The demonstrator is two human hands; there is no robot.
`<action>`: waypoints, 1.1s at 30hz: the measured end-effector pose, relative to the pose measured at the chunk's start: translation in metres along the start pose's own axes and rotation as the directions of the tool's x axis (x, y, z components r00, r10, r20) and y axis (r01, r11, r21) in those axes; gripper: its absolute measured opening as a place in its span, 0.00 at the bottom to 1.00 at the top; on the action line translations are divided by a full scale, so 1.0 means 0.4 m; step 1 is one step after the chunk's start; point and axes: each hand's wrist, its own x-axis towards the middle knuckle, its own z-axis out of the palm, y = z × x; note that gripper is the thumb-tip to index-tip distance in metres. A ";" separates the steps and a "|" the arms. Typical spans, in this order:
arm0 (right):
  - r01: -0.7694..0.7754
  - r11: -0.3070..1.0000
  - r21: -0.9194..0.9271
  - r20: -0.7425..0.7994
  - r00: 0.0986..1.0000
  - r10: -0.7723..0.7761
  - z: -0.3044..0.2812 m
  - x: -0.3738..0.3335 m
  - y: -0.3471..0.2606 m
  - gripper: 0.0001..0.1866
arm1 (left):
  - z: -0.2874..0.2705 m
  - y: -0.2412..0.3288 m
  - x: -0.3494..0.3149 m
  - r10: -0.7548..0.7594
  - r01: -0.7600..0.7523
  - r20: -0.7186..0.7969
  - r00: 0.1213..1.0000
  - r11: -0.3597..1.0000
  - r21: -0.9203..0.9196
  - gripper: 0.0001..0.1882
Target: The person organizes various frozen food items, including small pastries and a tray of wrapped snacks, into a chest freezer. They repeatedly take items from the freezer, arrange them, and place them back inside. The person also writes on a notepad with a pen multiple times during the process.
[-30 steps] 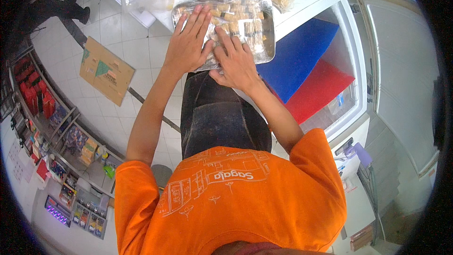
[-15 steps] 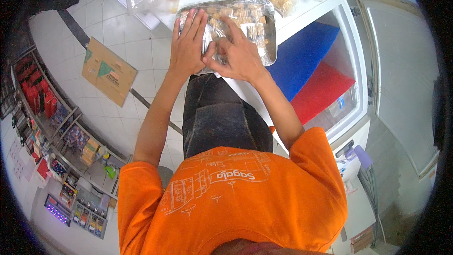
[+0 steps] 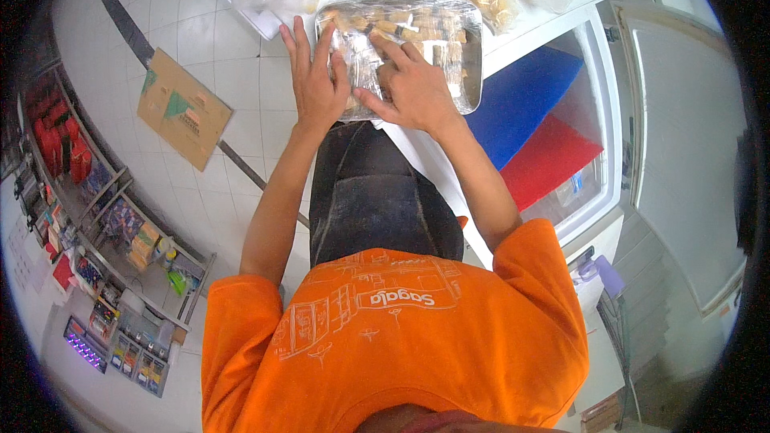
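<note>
We look steeply down from head height, one wide fisheye view, orange shirt [image 3: 417, 345] near and large, left hand [image 3: 319, 90] and right hand [image 3: 417, 90] farther off, edges bending toward the rim

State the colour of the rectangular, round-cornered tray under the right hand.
The shiny metal tray is silver-grey, seen best in the head view.

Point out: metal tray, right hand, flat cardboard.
Metal tray [image 3: 476, 66]: head view, right-hand wall.
Right hand [image 3: 421, 95]: head view, back of hand.
Flat cardboard [image 3: 181, 112]: head view, middle of its face.
</note>
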 end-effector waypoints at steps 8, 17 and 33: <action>0.104 0.993 0.049 -0.002 0.995 -0.104 0.024 0.029 -0.021 0.31 | 0.007 -0.006 -0.020 -0.105 0.089 -0.145 0.984 0.990 -0.112 0.21; 0.167 0.971 0.170 0.017 0.985 -0.173 0.025 0.081 -0.031 0.36 | 0.026 -0.026 -0.032 -0.227 0.183 -0.177 0.958 0.955 -0.233 0.16; 0.093 0.712 0.696 0.152 0.950 -0.272 0.026 0.114 0.090 0.07 | -0.089 -0.136 -0.007 -0.062 0.109 0.201 0.978 0.967 -0.231 0.17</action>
